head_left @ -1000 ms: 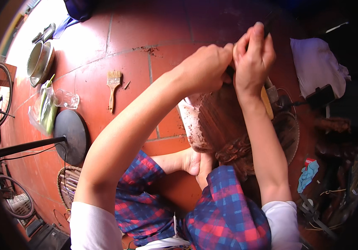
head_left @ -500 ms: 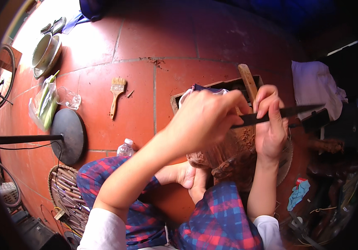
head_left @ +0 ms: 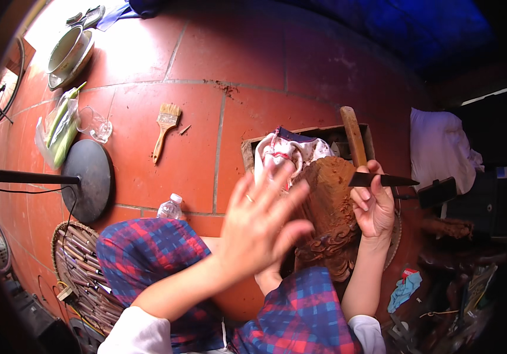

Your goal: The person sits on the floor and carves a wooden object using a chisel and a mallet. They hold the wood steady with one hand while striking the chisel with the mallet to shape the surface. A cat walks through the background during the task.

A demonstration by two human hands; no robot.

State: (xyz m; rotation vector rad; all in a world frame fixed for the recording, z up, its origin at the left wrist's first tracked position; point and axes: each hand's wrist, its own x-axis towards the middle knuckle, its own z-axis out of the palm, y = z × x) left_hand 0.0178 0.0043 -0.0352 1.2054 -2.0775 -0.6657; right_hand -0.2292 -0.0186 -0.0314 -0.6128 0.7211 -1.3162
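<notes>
My left hand (head_left: 259,227) is slightly blurred, its fingers spread with nothing in them, over the near left side of a carved brown wood piece (head_left: 331,203). My right hand (head_left: 376,203) pinches a dark flat blade (head_left: 399,180) between thumb and fingers; it lies about level above the carving's right side. Just behind those fingers rises a wooden handle (head_left: 355,135); its lower end is hidden. The carving has scrollwork at its near end and crumbs on its rough top. A white and dark cloth (head_left: 274,150) lies beyond it, in a wooden box (head_left: 247,154).
A flat brush (head_left: 165,131) and a plastic bottle (head_left: 171,206) are on the tiled floor to the left. A basket of wooden-handled tools (head_left: 85,277) stands near my left knee, by a round black base (head_left: 88,180). A phone-like black object (head_left: 437,192) lies right.
My left hand has let go of the dark blade's left end and moved left and nearer, fingers opening out. My right hand still holds the blade. The view has shifted slightly.
</notes>
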